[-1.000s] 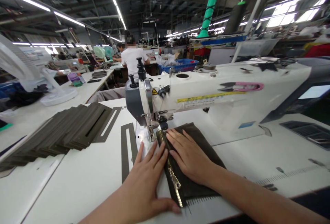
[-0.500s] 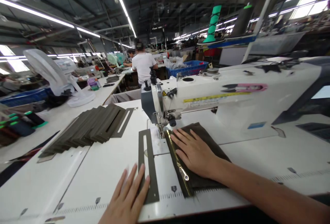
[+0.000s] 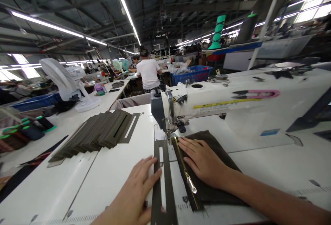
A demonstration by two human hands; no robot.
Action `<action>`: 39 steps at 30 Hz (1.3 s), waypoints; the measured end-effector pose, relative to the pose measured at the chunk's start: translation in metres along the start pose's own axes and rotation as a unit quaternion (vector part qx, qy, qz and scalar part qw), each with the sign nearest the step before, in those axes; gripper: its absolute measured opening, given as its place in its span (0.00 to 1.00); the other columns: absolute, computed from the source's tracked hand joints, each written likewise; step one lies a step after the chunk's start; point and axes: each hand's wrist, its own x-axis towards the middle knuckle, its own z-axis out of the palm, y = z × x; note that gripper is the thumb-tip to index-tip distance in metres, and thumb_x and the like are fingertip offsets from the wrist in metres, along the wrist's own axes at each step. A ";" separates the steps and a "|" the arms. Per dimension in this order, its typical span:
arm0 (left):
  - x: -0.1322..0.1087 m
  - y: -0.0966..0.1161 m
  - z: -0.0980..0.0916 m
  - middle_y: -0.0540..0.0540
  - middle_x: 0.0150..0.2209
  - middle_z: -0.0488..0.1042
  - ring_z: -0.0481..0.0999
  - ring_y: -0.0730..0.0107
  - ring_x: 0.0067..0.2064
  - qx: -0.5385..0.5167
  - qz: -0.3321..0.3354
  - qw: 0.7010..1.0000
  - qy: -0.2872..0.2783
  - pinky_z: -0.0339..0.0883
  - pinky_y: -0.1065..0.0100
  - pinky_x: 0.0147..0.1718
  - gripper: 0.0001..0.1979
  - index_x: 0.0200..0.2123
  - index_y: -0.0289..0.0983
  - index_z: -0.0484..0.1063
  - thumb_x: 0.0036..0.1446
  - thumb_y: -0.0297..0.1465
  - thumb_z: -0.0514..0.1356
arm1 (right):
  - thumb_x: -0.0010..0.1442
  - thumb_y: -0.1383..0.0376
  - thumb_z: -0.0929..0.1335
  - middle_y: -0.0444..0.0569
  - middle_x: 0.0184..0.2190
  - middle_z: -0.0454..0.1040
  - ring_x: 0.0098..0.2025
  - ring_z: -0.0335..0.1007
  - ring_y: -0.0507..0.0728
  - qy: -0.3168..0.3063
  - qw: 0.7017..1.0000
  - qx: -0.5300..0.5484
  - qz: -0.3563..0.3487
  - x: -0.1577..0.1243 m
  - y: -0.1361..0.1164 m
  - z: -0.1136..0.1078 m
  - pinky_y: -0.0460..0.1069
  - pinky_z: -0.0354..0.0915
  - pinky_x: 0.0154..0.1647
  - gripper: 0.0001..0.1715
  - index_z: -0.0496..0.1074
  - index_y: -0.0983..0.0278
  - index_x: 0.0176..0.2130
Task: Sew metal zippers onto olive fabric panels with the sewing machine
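A dark olive fabric piece (image 3: pixel 219 156) with a brass zipper (image 3: pixel 188 178) along its left edge lies under the needle of the white sewing machine (image 3: pixel 232 107). My right hand (image 3: pixel 203 161) lies flat on that fabric, fingers stretched toward the presser foot. My left hand (image 3: pixel 136 192) rests with fingers extended on a long olive slotted frame strip (image 3: pixel 163 183) lying just left of the zipper. Neither hand grips anything.
A fanned stack of olive slotted frame pieces (image 3: pixel 100 133) lies to the left on the white table (image 3: pixel 77 183). Pink thread snips (image 3: pixel 258 94) sit on the machine arm. A white desk fan (image 3: pixel 67 83) stands far left. A person in a white shirt (image 3: pixel 148 73) works beyond.
My left hand left the zipper edge, went to the slotted strip and slid it right, close beside the zipper. The right hand stayed on the fabric. The camera view shifted left.
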 end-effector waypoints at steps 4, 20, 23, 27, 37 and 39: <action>0.034 -0.025 0.015 0.39 0.52 0.64 0.63 0.57 0.53 -0.026 -0.018 0.999 0.026 0.61 0.53 0.51 0.20 0.51 0.37 0.63 0.54 0.25 0.51 | 0.60 0.67 0.58 0.52 0.58 0.57 0.60 0.50 0.58 -0.003 1.000 0.000 -0.005 -0.001 0.003 0.005 0.60 0.53 0.57 0.26 0.57 0.66 0.58; 0.070 0.003 0.042 0.37 0.47 0.71 0.72 0.62 0.48 0.031 0.054 0.985 0.162 0.70 0.63 0.46 0.16 0.46 0.29 0.69 0.59 0.22 0.46 | 0.58 0.70 0.58 0.55 0.59 0.56 0.61 0.47 0.59 -0.008 1.000 -0.005 -0.011 -0.016 -0.016 0.006 0.60 0.49 0.59 0.29 0.55 0.67 0.59; 0.075 0.004 0.046 0.37 0.48 0.71 0.71 0.61 0.49 0.038 0.045 0.990 0.129 0.69 0.61 0.47 0.16 0.45 0.29 0.69 0.59 0.22 0.46 | 0.58 0.70 0.58 0.53 0.59 0.56 0.62 0.46 0.59 -0.008 1.000 0.006 -0.005 -0.016 -0.015 0.007 0.59 0.47 0.60 0.29 0.54 0.66 0.59; 0.075 0.003 0.047 0.37 0.49 0.69 0.69 0.61 0.51 0.025 0.045 0.991 0.124 0.68 0.61 0.49 0.16 0.44 0.30 0.69 0.60 0.23 0.45 | 0.59 0.69 0.57 0.52 0.59 0.55 0.61 0.47 0.59 -0.010 1.000 0.018 0.004 -0.016 -0.012 0.007 0.59 0.47 0.60 0.29 0.54 0.67 0.60; 0.077 -0.004 0.047 0.37 0.49 0.69 0.69 0.60 0.51 0.068 0.049 0.992 0.091 0.68 0.60 0.47 0.15 0.43 0.32 0.69 0.61 0.26 0.44 | 0.62 0.62 0.57 0.58 0.59 0.54 0.60 0.49 0.65 -0.031 0.998 0.038 0.038 -0.006 -0.019 0.005 0.65 0.47 0.57 0.29 0.51 0.63 0.61; 0.077 -0.008 0.047 0.37 0.49 0.70 0.69 0.60 0.50 0.085 0.078 0.988 0.099 0.69 0.60 0.47 0.14 0.44 0.32 0.67 0.60 0.26 0.45 | 0.63 0.62 0.56 0.58 0.59 0.54 0.60 0.48 0.65 -0.031 0.997 0.047 0.044 -0.004 -0.018 0.005 0.65 0.46 0.56 0.27 0.50 0.62 0.61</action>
